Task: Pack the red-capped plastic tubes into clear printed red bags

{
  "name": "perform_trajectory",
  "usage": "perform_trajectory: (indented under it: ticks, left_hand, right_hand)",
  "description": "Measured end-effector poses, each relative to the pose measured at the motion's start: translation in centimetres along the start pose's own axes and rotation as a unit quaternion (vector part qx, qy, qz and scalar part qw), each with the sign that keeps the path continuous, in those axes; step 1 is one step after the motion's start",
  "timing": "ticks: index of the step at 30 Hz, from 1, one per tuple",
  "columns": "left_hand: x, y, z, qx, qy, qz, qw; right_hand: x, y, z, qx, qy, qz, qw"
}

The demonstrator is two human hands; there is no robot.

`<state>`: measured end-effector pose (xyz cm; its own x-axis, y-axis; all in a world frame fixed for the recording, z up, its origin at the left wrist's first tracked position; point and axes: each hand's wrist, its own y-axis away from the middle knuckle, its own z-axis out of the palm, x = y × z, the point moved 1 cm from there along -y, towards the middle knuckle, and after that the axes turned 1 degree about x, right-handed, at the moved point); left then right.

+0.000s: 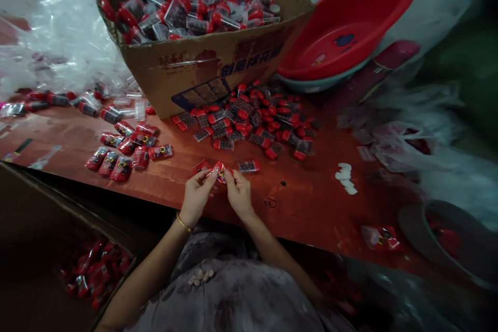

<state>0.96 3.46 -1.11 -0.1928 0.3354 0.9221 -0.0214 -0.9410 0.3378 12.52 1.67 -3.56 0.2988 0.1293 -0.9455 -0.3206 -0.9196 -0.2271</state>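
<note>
Between both hands, near the table's front edge, is a small red printed packet (220, 171). My left hand (197, 192) pinches its left side between thumb and fingers. On the other side my right hand (238, 190) grips it in the same way. My fingers cover much of the packet. Just behind my right hand lies a small clear tube with a red cap and dark contents (249, 166). Another red packet (201, 166) rests behind my left fingers. Several finished-looking red packets (121, 167) lie grouped to the left.
A cardboard box (210, 57) full of red-capped tubes stands at the back. Loose tubes (252, 114) are heaped before it. A red basin (350, 26) leans at back right. Clear plastic bags (70, 36) pile up at left. An open carton (58, 238) holds red packets below the table.
</note>
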Motion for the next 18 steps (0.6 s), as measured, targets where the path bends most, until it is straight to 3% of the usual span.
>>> perform_trajectory:
  ticks: [6, 9, 12, 14, 16, 18]
  left_hand:
    - [0.4, 0.3, 0.4, -0.051, 0.121, -0.144, 0.981]
    - [0.3, 0.1, 0.3, -0.023, 0.099, -0.118, 0.988]
    - [0.4, -0.2, 0.4, 0.014, 0.069, -0.063, 0.996]
    - [0.6, -0.3, 0.5, 0.023, 0.062, -0.055, 0.996]
    - [0.7, -0.4, 0.5, 0.023, 0.069, -0.07, 0.995]
    - [0.7, -0.4, 0.6, 0.016, 0.082, -0.099, 0.992]
  right_hand:
    - [-0.1, 0.1, 0.1, -0.023, 0.019, -0.038, 0.999]
    - [0.1, 0.1, -0.1, -0.062, 0.031, -0.028, 0.997]
    - [0.1, -0.5, -1.0, -0.072, 0.131, -0.034, 0.988]
    - [0.1, -1.3, -2.1, -0.032, 0.264, -0.05, 0.963]
    - [0.5, -2.0, -3.4, 0.002, 0.389, -0.06, 0.919]
    - [1.2, -2.0, -5.0, -0.01, 0.451, -0.074, 0.89]
